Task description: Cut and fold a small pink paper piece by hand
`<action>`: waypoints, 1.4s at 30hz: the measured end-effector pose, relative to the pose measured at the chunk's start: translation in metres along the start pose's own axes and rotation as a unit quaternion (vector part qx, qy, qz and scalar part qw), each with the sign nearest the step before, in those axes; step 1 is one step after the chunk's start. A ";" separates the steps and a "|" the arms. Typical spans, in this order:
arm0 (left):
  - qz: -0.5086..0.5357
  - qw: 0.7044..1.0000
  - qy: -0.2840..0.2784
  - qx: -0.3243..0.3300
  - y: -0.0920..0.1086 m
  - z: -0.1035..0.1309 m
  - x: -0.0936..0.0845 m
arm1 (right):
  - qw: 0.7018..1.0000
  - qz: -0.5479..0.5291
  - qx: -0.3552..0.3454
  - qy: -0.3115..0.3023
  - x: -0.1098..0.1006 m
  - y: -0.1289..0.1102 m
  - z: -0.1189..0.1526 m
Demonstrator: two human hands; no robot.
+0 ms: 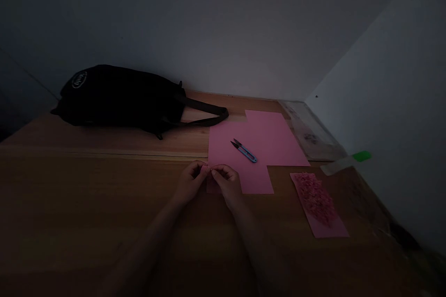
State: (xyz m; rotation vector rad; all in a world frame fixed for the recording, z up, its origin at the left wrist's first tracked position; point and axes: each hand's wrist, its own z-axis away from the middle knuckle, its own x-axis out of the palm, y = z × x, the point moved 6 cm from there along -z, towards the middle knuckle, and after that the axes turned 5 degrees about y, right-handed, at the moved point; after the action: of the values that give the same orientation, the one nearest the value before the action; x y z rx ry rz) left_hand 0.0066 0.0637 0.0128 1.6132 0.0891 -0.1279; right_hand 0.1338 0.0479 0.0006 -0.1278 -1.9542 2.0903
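Head view: pinching pink scrap [205, 168] between fingertips, left grip [189, 183] and right grip [230, 184] both closed on it, at sheet [258, 181]'s left edge. Probably light, soft, easily creased; best held gently by edges.

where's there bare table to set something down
Most room: the wooden table left of the left hand, on the near side of the black bag. A smaller patch lies between the right forearm and the pink sheet with shreds. It's crowded beyond the hands: larger pink paper, snips, bag straps.
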 end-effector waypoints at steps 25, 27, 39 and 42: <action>0.000 1.000 0.000 0.000 0.001 0.000 0.000 | 1.000 0.009 -0.012 -0.004 0.000 -0.001 0.001; 0.000 1.000 -0.004 0.000 0.001 0.000 0.000 | 1.000 0.011 -0.013 -0.008 0.001 -0.001 0.001; 0.014 1.000 -0.001 0.000 -0.002 -0.001 0.000 | 1.000 -0.003 -0.020 -0.008 0.001 -0.002 0.001; 0.015 1.000 -0.005 -0.003 -0.004 -0.001 0.001 | 1.000 -0.008 -0.017 -0.004 0.001 -0.002 0.001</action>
State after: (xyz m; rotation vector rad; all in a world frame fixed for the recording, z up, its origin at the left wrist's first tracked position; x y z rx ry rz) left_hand 0.0069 0.0647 0.0091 1.6073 0.0582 -0.1119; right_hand 0.1330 0.0478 0.0030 -0.1101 -1.9904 2.0510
